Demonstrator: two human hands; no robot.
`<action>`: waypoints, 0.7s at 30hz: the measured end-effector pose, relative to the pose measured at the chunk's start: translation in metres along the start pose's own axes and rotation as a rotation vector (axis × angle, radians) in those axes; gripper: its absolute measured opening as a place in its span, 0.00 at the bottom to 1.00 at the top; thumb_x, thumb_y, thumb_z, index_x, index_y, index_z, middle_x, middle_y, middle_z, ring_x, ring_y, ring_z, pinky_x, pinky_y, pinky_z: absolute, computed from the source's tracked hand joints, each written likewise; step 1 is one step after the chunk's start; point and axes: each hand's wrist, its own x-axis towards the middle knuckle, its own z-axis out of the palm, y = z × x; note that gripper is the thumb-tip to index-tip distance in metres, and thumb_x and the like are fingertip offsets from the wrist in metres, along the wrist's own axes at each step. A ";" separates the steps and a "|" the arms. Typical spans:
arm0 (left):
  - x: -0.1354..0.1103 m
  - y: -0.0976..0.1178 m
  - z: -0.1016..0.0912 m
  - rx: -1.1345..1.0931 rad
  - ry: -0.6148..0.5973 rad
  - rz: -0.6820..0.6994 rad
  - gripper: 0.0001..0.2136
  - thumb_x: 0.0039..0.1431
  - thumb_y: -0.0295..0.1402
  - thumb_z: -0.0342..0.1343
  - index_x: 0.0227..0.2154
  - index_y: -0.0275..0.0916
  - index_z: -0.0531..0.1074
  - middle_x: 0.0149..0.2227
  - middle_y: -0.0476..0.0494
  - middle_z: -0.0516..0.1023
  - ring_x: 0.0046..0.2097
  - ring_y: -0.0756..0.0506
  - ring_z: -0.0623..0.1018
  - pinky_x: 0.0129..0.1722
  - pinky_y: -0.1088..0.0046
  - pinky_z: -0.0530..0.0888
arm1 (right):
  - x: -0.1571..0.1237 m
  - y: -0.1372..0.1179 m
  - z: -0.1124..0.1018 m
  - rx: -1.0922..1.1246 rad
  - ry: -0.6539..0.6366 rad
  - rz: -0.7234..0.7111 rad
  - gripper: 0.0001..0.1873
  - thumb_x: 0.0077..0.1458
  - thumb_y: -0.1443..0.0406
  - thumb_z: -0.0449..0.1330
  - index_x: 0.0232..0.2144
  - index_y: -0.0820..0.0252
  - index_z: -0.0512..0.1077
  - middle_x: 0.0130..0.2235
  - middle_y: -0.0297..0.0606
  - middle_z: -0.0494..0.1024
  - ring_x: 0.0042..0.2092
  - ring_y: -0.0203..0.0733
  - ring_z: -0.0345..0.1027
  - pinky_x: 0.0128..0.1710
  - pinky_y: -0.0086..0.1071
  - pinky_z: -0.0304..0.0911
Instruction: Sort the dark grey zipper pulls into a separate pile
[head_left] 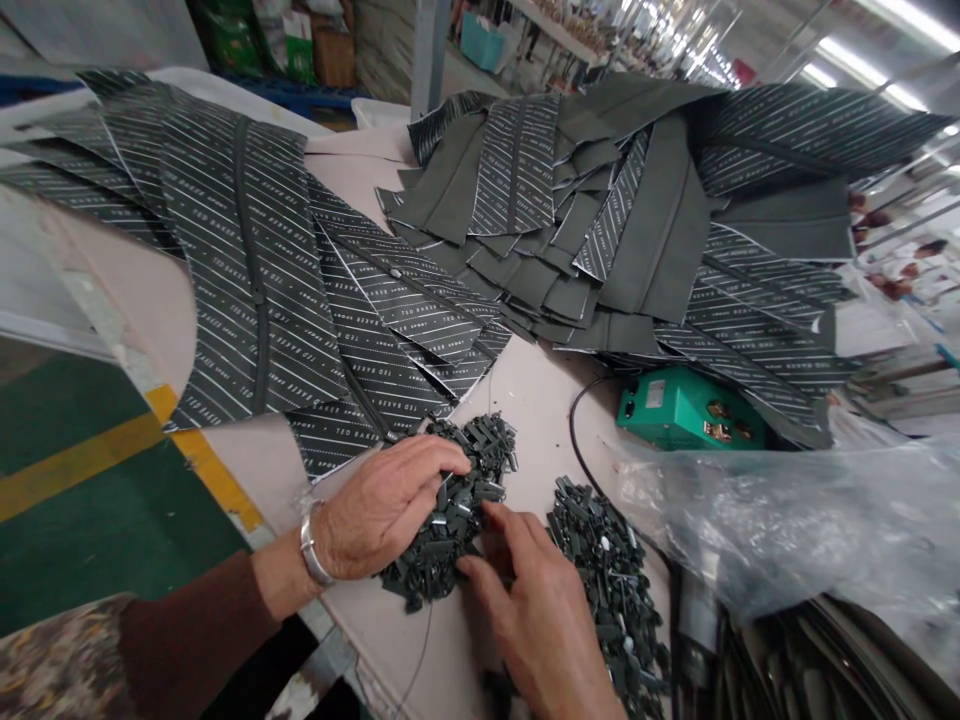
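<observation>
A heap of small dark pieces with shiny metal bits (457, 510), which look like zipper pulls, lies on the pale tabletop. Laid along the left side of this heap, my left hand (382, 505) has its fingers stretched over the top pieces. My right hand (536, 600) is at the heap's right edge, thumb and fingers apart, fingertips touching or very near the pieces. No piece shows clearly gripped in either hand. To the right of my right hand lies a second heap of similar small dark pieces (611, 590).
Dark striped fabric panels with zippers (289, 260) spread over the table's left side. A large stack of dark panels (652, 220) stands behind. On the right are a green box (675, 408) with a black cable and clear plastic sheeting (780, 510).
</observation>
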 end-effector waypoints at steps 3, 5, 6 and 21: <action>0.000 0.000 0.000 -0.001 -0.001 0.006 0.15 0.64 0.19 0.44 0.48 0.39 0.69 0.47 0.47 0.78 0.52 0.51 0.76 0.58 0.75 0.71 | 0.007 -0.006 0.008 -0.010 -0.024 0.020 0.20 0.56 0.69 0.66 0.51 0.56 0.73 0.43 0.40 0.79 0.41 0.49 0.77 0.42 0.39 0.72; 0.000 0.000 0.000 -0.008 0.001 0.009 0.15 0.64 0.19 0.44 0.48 0.39 0.69 0.47 0.46 0.78 0.52 0.51 0.76 0.57 0.75 0.70 | 0.009 -0.004 0.008 0.012 -0.045 0.011 0.15 0.57 0.70 0.66 0.47 0.56 0.75 0.40 0.38 0.79 0.40 0.48 0.77 0.41 0.38 0.70; -0.001 0.000 0.000 -0.008 0.002 0.008 0.15 0.64 0.19 0.44 0.48 0.38 0.69 0.47 0.46 0.78 0.52 0.51 0.76 0.57 0.76 0.70 | 0.010 -0.002 0.007 0.026 -0.052 0.001 0.13 0.57 0.70 0.66 0.45 0.57 0.76 0.38 0.37 0.79 0.39 0.48 0.77 0.39 0.37 0.70; -0.001 0.001 0.001 -0.004 -0.001 -0.005 0.15 0.64 0.20 0.45 0.48 0.38 0.70 0.47 0.45 0.79 0.51 0.49 0.76 0.56 0.71 0.72 | 0.012 0.004 0.011 0.160 0.027 -0.163 0.11 0.62 0.71 0.56 0.42 0.59 0.77 0.36 0.37 0.79 0.37 0.42 0.75 0.38 0.33 0.65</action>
